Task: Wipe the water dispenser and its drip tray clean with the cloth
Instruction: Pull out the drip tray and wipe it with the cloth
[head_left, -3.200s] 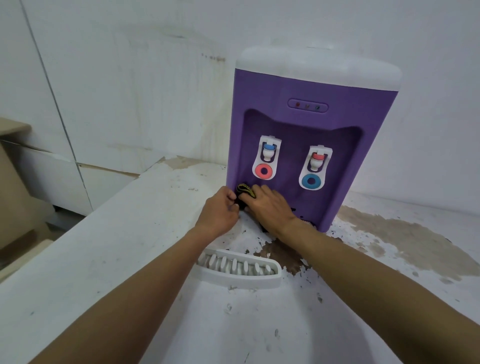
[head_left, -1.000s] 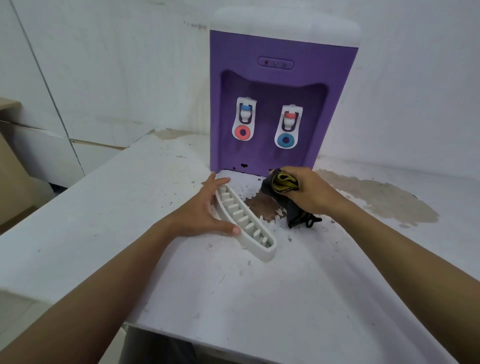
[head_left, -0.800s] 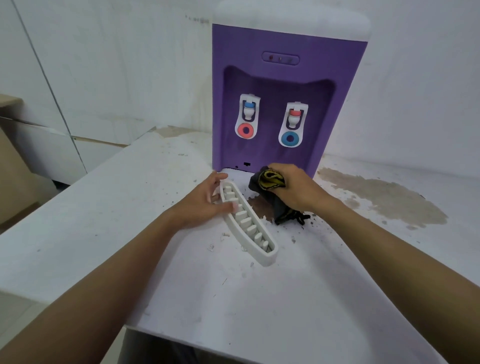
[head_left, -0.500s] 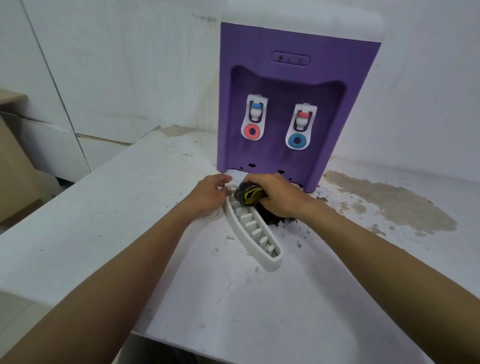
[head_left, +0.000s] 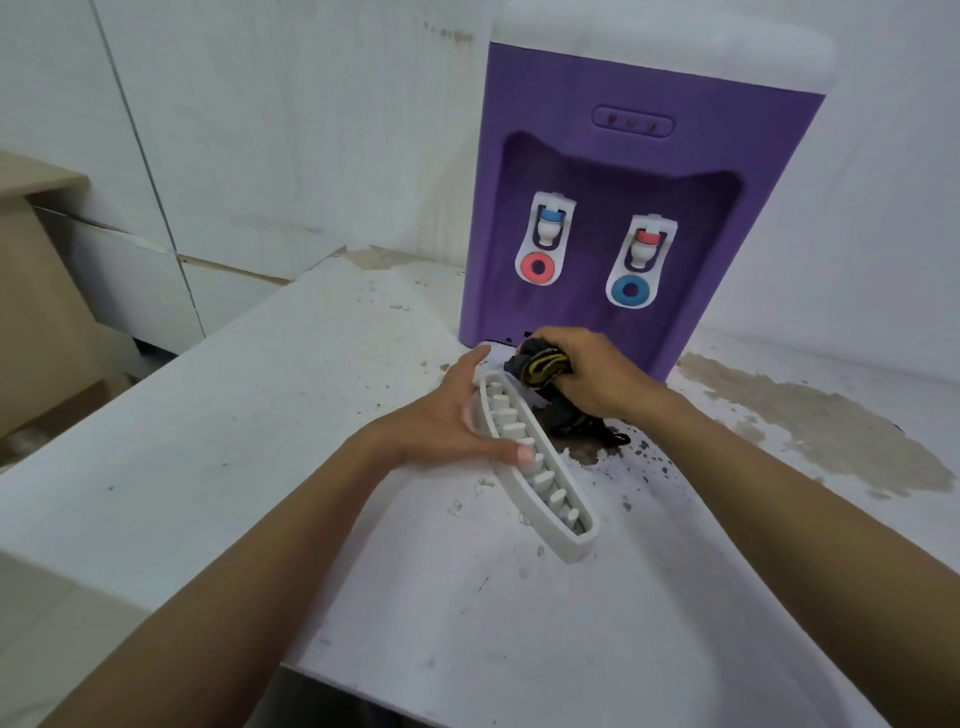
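Detached drip tray (head_left: 571, 550) lying diagonally on the white table (head_left: 249, 441), its far end just in front of the purple water dispenser (head_left: 597, 171). The left hand (head_left: 441, 423) is relaxed, flat fingers laid along the tray's left wall and thumb on its rim, bracing it. The right hand (head_left: 602, 382) is clenched round the bunched dark cloth (head_left: 540, 364) at the tray's far end, a loose tail trailing onto the table to the right; whether the cloth actually touches the grille is partly hidden by the hand. Judged progress: early in the tray step. The cloth has the far end only; the middle and near slots lie uncovered. Dark grit (head_left: 644, 467) speckles the table just right of the tray. Left to do: the rest of the tray, the dispenser's front and taps, probably refitting
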